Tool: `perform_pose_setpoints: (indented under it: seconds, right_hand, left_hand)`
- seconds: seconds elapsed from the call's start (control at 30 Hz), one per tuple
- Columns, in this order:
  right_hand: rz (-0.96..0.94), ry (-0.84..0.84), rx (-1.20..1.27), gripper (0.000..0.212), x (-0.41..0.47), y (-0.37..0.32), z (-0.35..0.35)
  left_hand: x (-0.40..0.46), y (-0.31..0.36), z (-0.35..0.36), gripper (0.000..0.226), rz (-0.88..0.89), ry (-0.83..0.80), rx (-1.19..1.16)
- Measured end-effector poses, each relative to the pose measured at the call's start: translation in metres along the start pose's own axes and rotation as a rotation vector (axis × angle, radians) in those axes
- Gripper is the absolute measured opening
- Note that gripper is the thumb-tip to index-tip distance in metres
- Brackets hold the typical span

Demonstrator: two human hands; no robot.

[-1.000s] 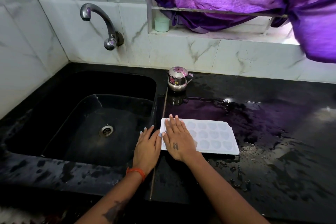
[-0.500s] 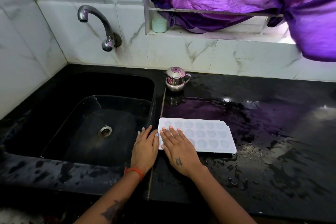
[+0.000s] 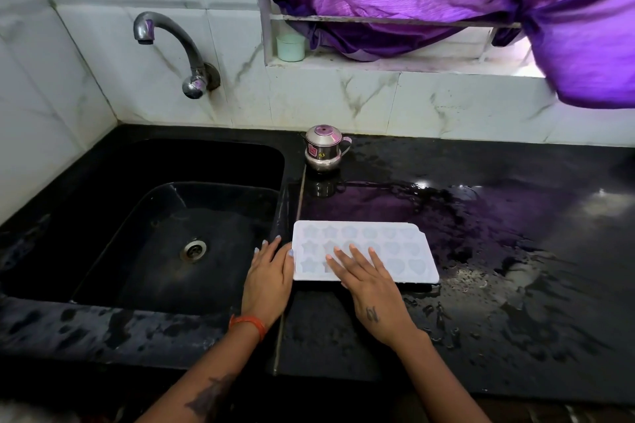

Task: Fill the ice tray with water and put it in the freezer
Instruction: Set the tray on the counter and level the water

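The right hand (image 3: 372, 288) lies flat and open across the near edge of the white plastic ice tray with star and heart moulds (image 3: 385, 244), having slid rightward along it; the left hand (image 3: 269, 280), open, rests against the tray's left end; beyond them the wet black stone worktop (image 3: 515, 285) carries the tray; farther left, the curved steel tap (image 3: 171, 41) runs dry, so filling seems yet to begin
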State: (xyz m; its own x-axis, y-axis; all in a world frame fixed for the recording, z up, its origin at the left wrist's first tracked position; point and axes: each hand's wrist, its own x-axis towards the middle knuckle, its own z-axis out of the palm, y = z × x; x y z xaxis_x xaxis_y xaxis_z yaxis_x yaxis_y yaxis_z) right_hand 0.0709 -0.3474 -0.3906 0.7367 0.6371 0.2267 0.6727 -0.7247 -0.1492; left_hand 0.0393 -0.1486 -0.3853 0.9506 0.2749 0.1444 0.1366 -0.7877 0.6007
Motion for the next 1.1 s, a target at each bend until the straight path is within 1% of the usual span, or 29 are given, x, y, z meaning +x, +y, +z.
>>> perform_pose_setpoints:
  seconds: [0.03,0.1,0.13,0.2,0.33,0.4,0.57,0.67,0.73,0.77,0.83,0.93,1.03,1.1]
  right_hand:
    - [0.013,0.004,0.002,0.067,-0.003,0.004,-0.002]
    - [0.043,0.009,0.012,0.065,-0.010,0.012,-0.005]
    - [0.061,0.008,0.018,0.063,-0.014,0.016,-0.005]
    - [0.095,0.006,0.018,0.055,-0.019,0.022,-0.005]
    - [0.148,0.001,0.011,0.047,-0.024,0.029,-0.006]
    - [0.162,0.012,0.024,0.047,-0.026,0.031,-0.008]
    - [0.274,0.094,0.080,0.059,-0.031,0.036,-0.010]
    - [0.400,0.106,0.072,0.080,-0.032,0.042,-0.014]
    - [0.479,0.073,0.078,0.092,-0.030,0.046,-0.018]
    - [0.502,0.055,0.074,0.093,-0.028,0.047,-0.020]
    - [0.539,0.031,0.068,0.092,-0.023,0.049,-0.025]
    - [0.608,0.021,0.084,0.090,-0.010,0.054,-0.034]
    - [0.693,-0.095,0.062,0.080,0.007,0.060,-0.039]
    - [0.733,-0.164,0.049,0.079,0.016,0.059,-0.037]
  left_hand:
    - [0.000,0.000,0.000,0.071,0.000,-0.003,0.003]
    - [0.000,0.001,0.000,0.050,-0.007,-0.010,0.001]
    - [0.000,0.001,0.001,0.043,-0.007,-0.007,-0.004]
    - [0.000,0.001,0.001,0.040,-0.003,0.002,-0.015]
    - [0.000,0.000,0.001,0.040,-0.002,0.007,-0.019]
    - [0.000,0.000,0.001,0.040,0.002,0.006,-0.018]
    - [0.000,-0.001,0.001,0.040,0.011,0.003,-0.026]
    - [0.000,-0.001,0.001,0.048,0.010,-0.003,-0.029]
    - [0.000,-0.001,0.001,0.051,0.005,-0.008,-0.031]
    - [0.000,-0.001,0.000,0.053,0.004,-0.010,-0.032]
    - [0.000,-0.001,-0.001,0.058,0.004,-0.015,-0.032]
    - [0.000,0.000,-0.001,0.060,0.003,-0.019,-0.035]
    - [0.000,-0.001,-0.001,0.059,0.003,-0.020,-0.037]
    - [0.000,-0.001,-0.001,0.058,0.005,-0.018,-0.032]
